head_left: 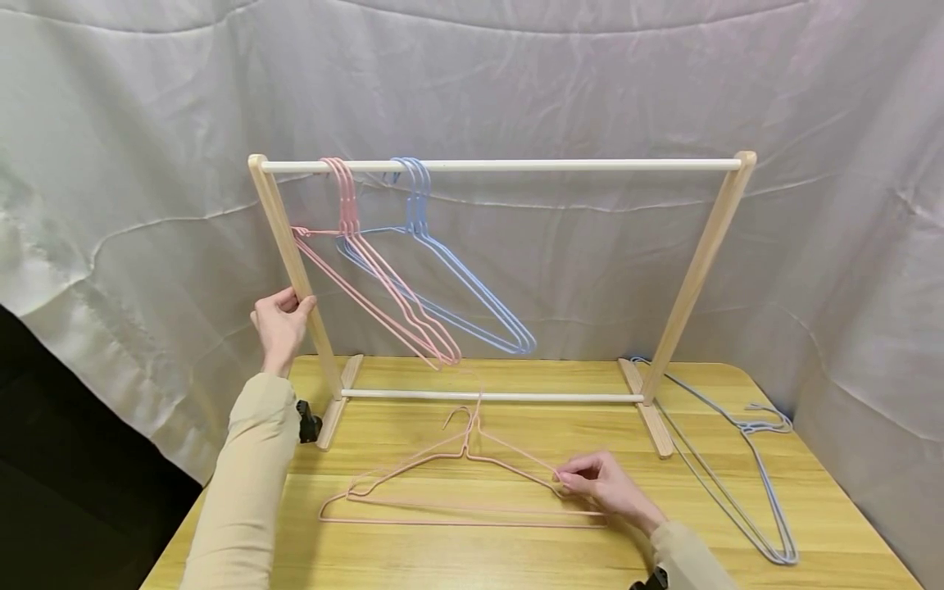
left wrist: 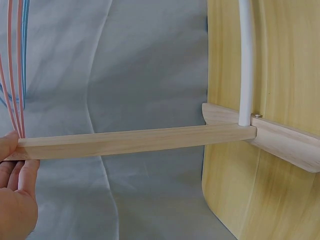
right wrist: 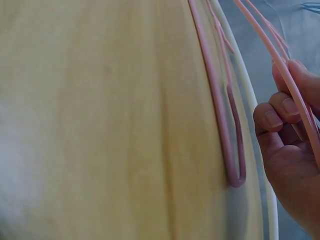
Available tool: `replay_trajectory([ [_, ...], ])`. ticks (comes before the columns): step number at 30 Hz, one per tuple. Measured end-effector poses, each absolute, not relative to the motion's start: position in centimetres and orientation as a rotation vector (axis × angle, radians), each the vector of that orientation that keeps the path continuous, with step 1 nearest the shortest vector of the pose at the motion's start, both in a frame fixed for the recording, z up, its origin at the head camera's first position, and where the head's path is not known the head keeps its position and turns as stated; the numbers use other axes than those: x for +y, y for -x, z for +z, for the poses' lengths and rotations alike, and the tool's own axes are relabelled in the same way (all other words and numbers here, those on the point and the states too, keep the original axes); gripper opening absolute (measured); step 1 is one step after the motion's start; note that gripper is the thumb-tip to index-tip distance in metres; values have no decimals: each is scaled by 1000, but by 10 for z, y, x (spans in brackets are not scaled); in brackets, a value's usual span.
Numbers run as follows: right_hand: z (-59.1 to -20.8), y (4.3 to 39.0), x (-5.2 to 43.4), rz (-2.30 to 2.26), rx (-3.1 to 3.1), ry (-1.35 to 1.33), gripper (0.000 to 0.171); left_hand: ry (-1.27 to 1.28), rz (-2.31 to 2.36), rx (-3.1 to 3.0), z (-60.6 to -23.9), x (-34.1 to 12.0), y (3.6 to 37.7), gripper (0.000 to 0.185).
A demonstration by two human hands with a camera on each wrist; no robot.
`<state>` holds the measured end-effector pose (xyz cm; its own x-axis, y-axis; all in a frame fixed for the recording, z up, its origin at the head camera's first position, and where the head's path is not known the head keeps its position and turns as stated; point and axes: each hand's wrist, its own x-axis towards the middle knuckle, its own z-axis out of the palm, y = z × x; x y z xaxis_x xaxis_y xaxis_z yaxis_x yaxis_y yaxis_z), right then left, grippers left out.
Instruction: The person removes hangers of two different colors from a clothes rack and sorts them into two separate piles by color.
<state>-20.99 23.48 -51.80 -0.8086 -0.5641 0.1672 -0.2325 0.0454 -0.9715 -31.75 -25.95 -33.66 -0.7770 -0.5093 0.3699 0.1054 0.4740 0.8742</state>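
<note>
Right hand pinches upper hanger near its right end; rest stretches left from grip, long axis roughly parallel to worktop rear edge, hook toward it. Lower hanger on worktop. Left hand, farther off, grips left post.

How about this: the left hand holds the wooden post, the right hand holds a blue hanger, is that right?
Not quite: the right hand holds a pink hanger, as the right wrist view shows. The left hand does hold the wooden post.
</note>
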Motion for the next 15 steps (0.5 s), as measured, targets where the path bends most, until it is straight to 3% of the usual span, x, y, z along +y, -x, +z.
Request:
replay_trajectory([
  [15, -520, 209, 230, -1620, 2283, 955, 18, -324, -1329, -2110, -337, -259, 317, 32],
])
